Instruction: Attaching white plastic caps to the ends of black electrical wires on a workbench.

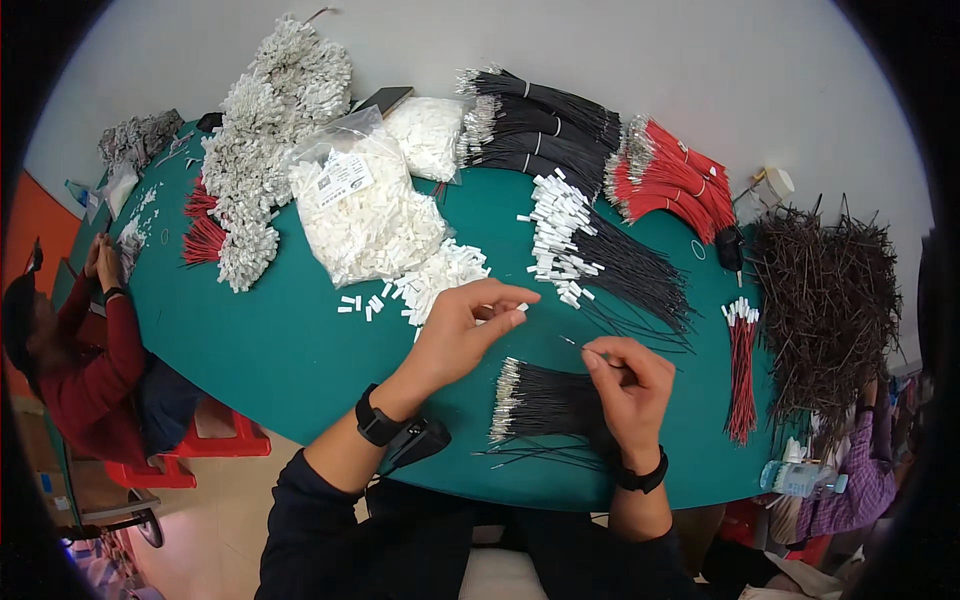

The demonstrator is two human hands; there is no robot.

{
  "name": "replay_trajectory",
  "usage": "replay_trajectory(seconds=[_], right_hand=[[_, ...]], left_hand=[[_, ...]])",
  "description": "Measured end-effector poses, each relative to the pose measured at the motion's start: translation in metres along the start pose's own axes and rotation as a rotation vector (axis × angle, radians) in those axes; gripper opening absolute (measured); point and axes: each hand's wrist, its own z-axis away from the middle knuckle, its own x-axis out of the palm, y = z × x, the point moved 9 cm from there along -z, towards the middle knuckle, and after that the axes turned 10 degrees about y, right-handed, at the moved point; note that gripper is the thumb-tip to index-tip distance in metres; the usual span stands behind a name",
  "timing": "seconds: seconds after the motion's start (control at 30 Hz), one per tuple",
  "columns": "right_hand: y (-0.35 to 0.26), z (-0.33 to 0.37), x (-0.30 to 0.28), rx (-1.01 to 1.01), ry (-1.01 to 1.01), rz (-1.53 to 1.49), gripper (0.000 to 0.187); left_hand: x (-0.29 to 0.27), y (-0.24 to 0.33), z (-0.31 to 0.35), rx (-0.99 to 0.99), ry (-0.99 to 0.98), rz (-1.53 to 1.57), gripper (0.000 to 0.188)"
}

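Note:
My left hand (455, 330) pinches a small white connector housing (523, 308) between thumb and fingertips. A short way to its right, my right hand (632, 385) is closed on a thin black wire (572, 343), whose metal terminal tip points toward the housing; the two are apart. Below lies a bundle of black wires (550, 395) with bare metal terminals at its left end, partly hidden under my right hand. Loose white housings (440, 275) are heaped just beyond my left hand. Farther back, a fan of black wires (640, 265) carries white housings on its left ends.
Bags of white housings (365, 215) stand behind. Black bundles (545, 120), red bundles (680, 180) and a tangled dark wire pile (830, 310) line the back and right of the green table (280, 350). Another person (100, 370) sits at the left; a water bottle (800, 478) is at the right edge.

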Motion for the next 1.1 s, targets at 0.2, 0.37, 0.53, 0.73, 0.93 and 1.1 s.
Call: replay_trajectory(seconds=[0.2, 0.37, 0.53, 0.73, 0.93, 1.1], right_hand=[[-0.007, -0.001, 0.005, -0.085, 0.001, 0.149, 0.014], [-0.011, -0.003, 0.009, -0.168, 0.034, 0.162, 0.013], [-0.014, -0.004, 0.007, -0.197, 0.022, 0.177, 0.013], [-0.015, -0.003, 0.010, -0.216, 0.004, 0.175, 0.013], [-0.011, -0.002, 0.008, -0.206, 0.019, 0.175, 0.014], [-0.019, -0.002, 0.011, -0.309, 0.006, 0.201, 0.017]], left_hand=[[0.013, -0.008, 0.007, -0.257, -0.090, 0.356, 0.020], [0.015, -0.020, 0.011, -0.320, -0.044, 0.492, 0.018], [0.011, -0.009, 0.007, -0.118, 0.004, 0.328, 0.016], [0.015, -0.020, 0.014, -0.356, -0.030, 0.424, 0.016], [0.024, -0.017, 0.017, -0.344, -0.127, 0.319, 0.013], [0.027, -0.018, 0.018, -0.346, -0.184, 0.298, 0.012]])
